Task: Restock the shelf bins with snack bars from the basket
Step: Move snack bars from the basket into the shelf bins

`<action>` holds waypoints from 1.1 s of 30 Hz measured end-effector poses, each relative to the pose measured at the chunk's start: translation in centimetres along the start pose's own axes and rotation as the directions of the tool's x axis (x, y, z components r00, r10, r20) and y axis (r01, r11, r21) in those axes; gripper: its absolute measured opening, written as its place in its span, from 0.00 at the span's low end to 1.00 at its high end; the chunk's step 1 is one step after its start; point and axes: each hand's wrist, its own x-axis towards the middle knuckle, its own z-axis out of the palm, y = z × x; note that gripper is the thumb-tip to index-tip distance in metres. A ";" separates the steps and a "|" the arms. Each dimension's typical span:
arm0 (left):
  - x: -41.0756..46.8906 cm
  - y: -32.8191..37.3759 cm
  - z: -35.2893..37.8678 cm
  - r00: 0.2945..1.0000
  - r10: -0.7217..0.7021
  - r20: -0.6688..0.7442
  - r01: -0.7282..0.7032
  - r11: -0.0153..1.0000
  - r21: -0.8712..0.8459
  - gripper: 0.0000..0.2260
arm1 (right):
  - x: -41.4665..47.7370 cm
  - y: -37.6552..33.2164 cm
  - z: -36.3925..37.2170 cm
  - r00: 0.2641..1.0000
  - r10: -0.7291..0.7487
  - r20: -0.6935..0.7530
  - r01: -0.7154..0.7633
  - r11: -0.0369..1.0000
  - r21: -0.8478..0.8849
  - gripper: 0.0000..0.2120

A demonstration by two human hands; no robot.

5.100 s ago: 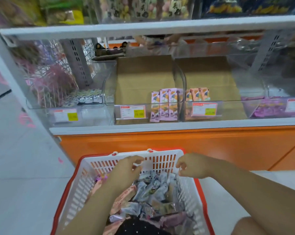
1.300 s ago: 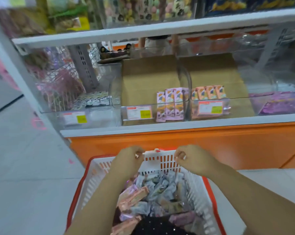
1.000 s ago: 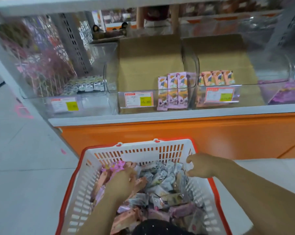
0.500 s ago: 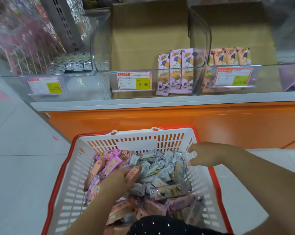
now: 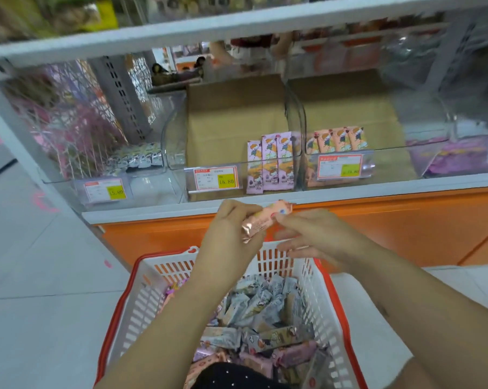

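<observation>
Fingers of left hand point(image 5: 231, 231) curled round lower end of pink foil-wrapped snack bar point(image 5: 261, 221). Thumb and forefinger of right hand point(image 5: 318, 237) pinch bar's upper end; remaining fingers spread, relaxed. Bar tilted, held between both hands above far rim of white slotted plastic basket with red rim point(image 5: 318, 287), in front of and below clear plastic shelf bins point(image 5: 175, 130).

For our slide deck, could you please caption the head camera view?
Left hand grips and right hand pinches a pink snack bar above the white basket, facing clear shelf bins.
</observation>
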 end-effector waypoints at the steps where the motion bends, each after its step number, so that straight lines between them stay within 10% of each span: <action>1: 0.4 1.1 -0.2 1.000 0.029 -0.009 -0.029 1.000 -0.010 0.16 | -0.6 -0.5 -0.2 0.999 -0.031 -0.035 0.033 0.998 0.047 0.11; 6: 1.0 5.8 -0.3 0.996 0.084 -0.024 -0.087 0.986 -0.144 0.16 | -2.8 -2.0 -1.6 0.977 -0.168 -0.133 0.195 0.953 0.231 0.07; 14: 2.6 9.5 1.2 0.961 -0.262 0.084 0.273 0.862 -0.428 0.10 | -3.6 -2.5 -3.0 0.942 -0.250 -0.226 0.322 0.865 0.384 0.08; 20: 3.1 10.7 5.2 0.917 -0.400 0.000 0.312 0.716 -0.625 0.06 | -3.0 -2.0 -3.7 0.775 -0.365 -0.516 0.409 0.912 -0.032 0.04; 25: 5.6 10.2 6.3 0.983 -0.176 0.058 0.176 0.788 -0.590 0.09 | -2.1 -3.2 -5.8 0.641 -0.368 -0.673 0.434 0.898 -0.078 0.14; 33: 8.5 8.2 6.0 0.994 -0.096 -0.045 0.100 0.992 0.081 0.20 | 2.1 -5.9 -10.2 0.422 -0.590 -0.688 0.394 0.803 -0.447 0.16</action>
